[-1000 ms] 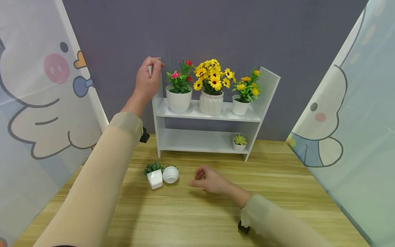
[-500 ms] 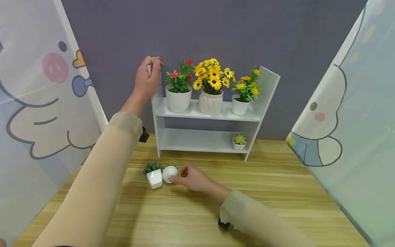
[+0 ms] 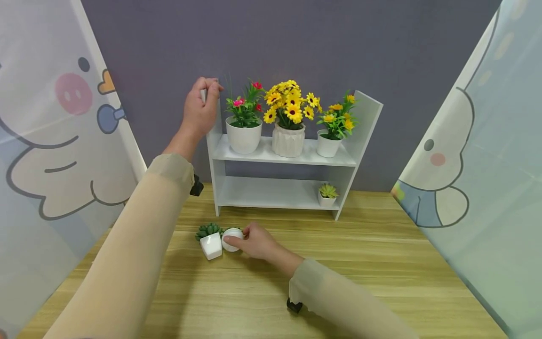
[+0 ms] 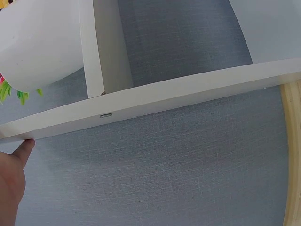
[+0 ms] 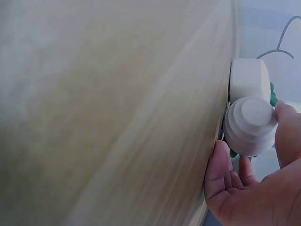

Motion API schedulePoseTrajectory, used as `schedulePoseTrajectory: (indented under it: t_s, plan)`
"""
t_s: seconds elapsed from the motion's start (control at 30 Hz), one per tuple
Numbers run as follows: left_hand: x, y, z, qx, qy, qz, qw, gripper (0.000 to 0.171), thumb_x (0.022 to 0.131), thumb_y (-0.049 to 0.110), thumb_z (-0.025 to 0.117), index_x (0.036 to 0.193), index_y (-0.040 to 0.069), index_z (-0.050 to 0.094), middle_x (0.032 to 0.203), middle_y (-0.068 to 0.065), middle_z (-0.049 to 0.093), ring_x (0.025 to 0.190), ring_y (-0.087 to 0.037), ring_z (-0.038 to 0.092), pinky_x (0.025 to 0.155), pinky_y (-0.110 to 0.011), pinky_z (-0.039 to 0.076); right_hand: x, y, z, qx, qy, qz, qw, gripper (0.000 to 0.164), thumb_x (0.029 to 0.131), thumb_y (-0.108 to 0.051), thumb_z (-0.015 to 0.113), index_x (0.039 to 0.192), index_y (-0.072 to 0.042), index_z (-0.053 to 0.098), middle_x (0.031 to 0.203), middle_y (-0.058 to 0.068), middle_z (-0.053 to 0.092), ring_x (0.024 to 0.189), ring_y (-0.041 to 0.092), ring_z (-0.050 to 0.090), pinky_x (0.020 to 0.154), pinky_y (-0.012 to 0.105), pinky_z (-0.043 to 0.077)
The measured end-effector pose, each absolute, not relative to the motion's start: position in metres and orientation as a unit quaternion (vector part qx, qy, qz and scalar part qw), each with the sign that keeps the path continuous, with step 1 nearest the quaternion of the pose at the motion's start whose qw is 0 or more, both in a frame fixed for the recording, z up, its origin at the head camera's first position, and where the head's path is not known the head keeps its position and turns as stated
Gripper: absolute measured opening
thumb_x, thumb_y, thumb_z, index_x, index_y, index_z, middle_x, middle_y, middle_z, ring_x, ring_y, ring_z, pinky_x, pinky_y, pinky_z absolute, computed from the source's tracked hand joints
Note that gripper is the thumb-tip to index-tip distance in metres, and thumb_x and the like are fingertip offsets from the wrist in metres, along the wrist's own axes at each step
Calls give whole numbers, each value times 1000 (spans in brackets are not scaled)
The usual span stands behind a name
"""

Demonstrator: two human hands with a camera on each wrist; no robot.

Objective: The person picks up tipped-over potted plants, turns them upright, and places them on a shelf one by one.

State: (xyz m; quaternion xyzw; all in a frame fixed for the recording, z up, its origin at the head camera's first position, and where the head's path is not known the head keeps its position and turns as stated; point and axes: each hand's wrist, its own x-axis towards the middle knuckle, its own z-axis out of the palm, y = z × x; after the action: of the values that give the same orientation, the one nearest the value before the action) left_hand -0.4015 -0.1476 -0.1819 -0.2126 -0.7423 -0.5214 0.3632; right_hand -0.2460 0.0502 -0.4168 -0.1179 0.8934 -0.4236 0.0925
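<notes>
My left hand (image 3: 200, 107) grips the top of the left side panel of a white two-tier shelf (image 3: 283, 192). In the left wrist view, a fingertip touches that panel's edge. On the table, my right hand (image 3: 259, 242) holds a small round white potted plant (image 3: 230, 233) that lies on its side, its base towards me. The right wrist view has the thumb on one side of the round pot (image 5: 249, 123) and curled fingers on the other; its greenery is mostly hidden. Touching or very close on its left lies a square white potted succulent (image 3: 211, 246), tipped over.
Upon the upper shelf stand three potted flowers: pink-red (image 3: 244, 134), yellow (image 3: 289, 141) and orange-yellow (image 3: 329, 145). A small pale-green succulent (image 3: 327, 198) stands at the lower shelf's right end. A grey wall is behind; printed cloths (image 3: 440, 188) flank the wooden table (image 3: 381, 263).
My right hand has moved left across the table to the round potted plant, and its thumb and fingers have closed around the pot. The left hand stays on the shelf panel.
</notes>
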Motion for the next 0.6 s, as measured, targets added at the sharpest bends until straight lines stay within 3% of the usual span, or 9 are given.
schedulePoseTrajectory:
  t_s: [0.13,0.33,0.6]
  plan:
    - [-401,-147,-182,-214,-740,-525,363,25,115,29,50,92,22,56,136,-14,67,151,-11,54,123,-27,42,-245,50,-417,-113,891,-428,94,51,96,-49,82,103,-2,64,87,5,67,73,15,60,62,28,47]
    - [-400,-147,-183,-218,-738,-526,363,24,115,28,50,93,20,56,139,-16,67,151,-13,54,124,-28,41,-245,54,-419,-105,890,-432,103,53,97,-46,82,115,1,64,100,9,72,85,18,64,73,31,52]
    - [-403,-149,-183,-216,-743,-520,363,25,116,30,49,93,23,55,142,-16,66,151,-10,53,124,-25,41,-243,63,-418,-139,887,-432,91,47,91,-33,88,112,2,65,97,7,69,87,16,61,74,27,51]
